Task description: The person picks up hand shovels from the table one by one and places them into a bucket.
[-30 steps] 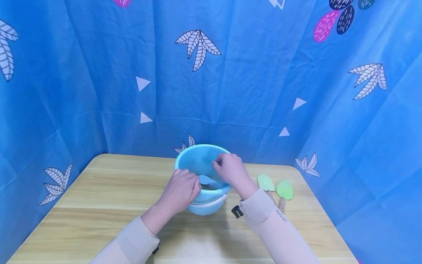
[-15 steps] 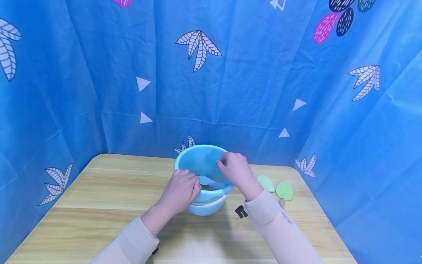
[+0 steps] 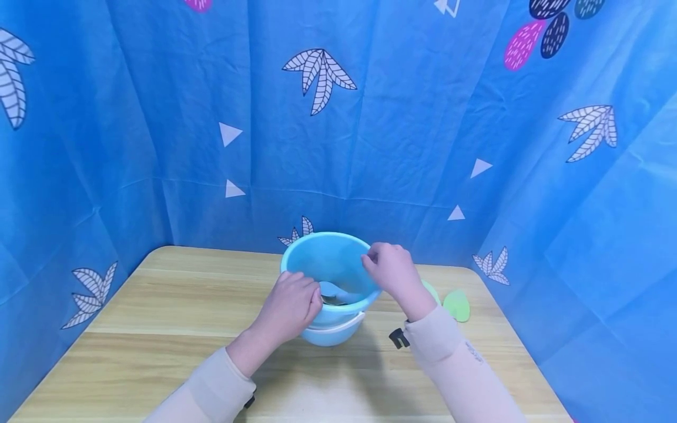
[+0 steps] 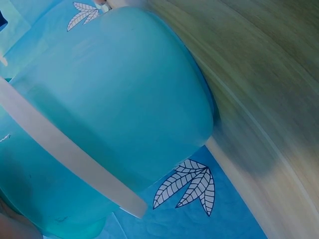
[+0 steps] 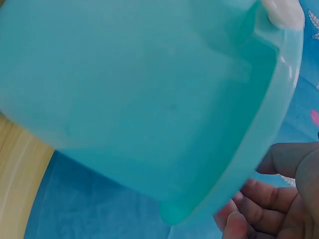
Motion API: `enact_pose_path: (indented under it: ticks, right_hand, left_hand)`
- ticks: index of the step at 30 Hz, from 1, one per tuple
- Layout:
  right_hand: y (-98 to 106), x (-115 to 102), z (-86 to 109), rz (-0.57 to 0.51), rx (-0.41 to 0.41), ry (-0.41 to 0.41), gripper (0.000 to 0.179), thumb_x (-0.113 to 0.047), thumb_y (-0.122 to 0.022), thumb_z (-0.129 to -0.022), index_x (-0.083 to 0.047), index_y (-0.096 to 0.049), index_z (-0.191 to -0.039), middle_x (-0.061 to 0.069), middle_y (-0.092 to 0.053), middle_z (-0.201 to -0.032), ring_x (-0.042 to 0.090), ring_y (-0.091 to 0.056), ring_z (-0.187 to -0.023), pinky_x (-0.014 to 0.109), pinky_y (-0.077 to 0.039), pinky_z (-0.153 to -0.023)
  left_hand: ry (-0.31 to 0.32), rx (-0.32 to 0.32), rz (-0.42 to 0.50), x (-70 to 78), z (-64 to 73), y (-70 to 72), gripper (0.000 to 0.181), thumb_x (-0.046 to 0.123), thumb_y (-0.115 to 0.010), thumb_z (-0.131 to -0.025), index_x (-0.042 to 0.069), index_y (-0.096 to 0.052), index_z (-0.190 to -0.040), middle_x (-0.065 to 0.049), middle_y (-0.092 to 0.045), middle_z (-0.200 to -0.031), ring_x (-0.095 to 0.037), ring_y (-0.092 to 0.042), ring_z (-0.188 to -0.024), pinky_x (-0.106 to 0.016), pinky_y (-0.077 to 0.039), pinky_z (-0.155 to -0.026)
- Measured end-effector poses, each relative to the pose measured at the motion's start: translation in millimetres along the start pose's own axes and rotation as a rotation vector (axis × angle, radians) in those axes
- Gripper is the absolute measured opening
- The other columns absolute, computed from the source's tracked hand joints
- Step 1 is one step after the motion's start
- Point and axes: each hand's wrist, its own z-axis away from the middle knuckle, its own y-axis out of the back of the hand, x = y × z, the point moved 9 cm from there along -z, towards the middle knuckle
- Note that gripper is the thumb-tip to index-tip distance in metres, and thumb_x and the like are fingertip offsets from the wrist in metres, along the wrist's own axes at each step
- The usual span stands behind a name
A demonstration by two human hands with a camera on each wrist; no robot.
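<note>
Right arm (image 3: 468,373) moved outward, mostly hiding green paddle (image 3: 432,289); right hand (image 3: 390,267) half-curled, empty; left hand (image 3: 293,301) gripping bucket (image 3: 333,252).

Hung behind and down both sides with a creased blue curtain (image 3: 402,141), printed with white leaf sprigs (image 3: 321,82), pale triangles (image 3: 230,134) and, at the upper right, speckled pink and dark petals (image 3: 522,45). Furnished with a light wood-grain table (image 3: 158,299), rounded at its far corners. Lit more brightly on the curtain's right side and at the table's near middle

The bucket (image 3: 333,258) stands on the table (image 3: 185,305) — utensils (image 3: 341,292) inside, paddles (image 3: 456,305) right, curtain (image 3: 370,147) behind.
</note>
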Motion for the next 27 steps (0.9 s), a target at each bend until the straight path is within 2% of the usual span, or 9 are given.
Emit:
enact_pose_path:
  ticks: [9,13,21,27]
  right_hand:
    - [11,27,0.7,0.013,0.015,-0.044,0.023,-0.026,-0.063,-0.096,-0.005,-0.072,-0.090,0.004,-0.067,-0.076,0.020,-0.059,-0.065,0.039,-0.052,-0.064]
    - [12,41,2.3,0.006,0.012,-0.071,0.025,-0.027,-0.062,-0.096,-0.005,-0.072,-0.092,0.004,-0.065,-0.075,0.020,-0.057,-0.063,0.038,-0.051,-0.064]
    - [9,60,7.1,-0.030,-0.014,-0.129,0.024,-0.026,-0.062,-0.096,-0.004,-0.072,-0.093,0.005,-0.063,-0.071,0.021,-0.054,-0.059,0.035,-0.048,-0.059]
    - [5,71,9.5,-0.019,-0.031,-0.150,0.027,-0.026,-0.061,-0.097,-0.001,-0.071,-0.098,0.008,-0.066,-0.078,0.022,-0.058,-0.066,0.041,-0.053,-0.067]
  left_hand:
    - [0.001,0.007,0.007,0.3,0.2,-1.0,0.028,0.023,-0.039,-0.097,0.022,-0.045,-0.069,0.011,-0.045,-0.066,-0.013,-0.039,-0.070,-0.033,-0.033,-0.071]
    - [0.002,0.017,0.013,0.0,0.5,-0.7,0.027,0.021,-0.042,-0.096,0.022,-0.045,-0.069,0.011,-0.044,-0.066,-0.013,-0.038,-0.069,-0.033,-0.033,-0.071]
    - [0.025,-0.006,0.010,-1.6,0.4,-2.5,0.025,0.018,-0.049,-0.095,0.022,-0.047,-0.070,0.011,-0.044,-0.066,-0.013,-0.038,-0.069,-0.033,-0.033,-0.072]
    - [0.029,-0.010,0.006,-1.8,0.6,-2.4,0.026,0.018,-0.051,-0.095,0.022,-0.047,-0.070,0.011,-0.043,-0.065,-0.013,-0.038,-0.069,-0.033,-0.034,-0.072]
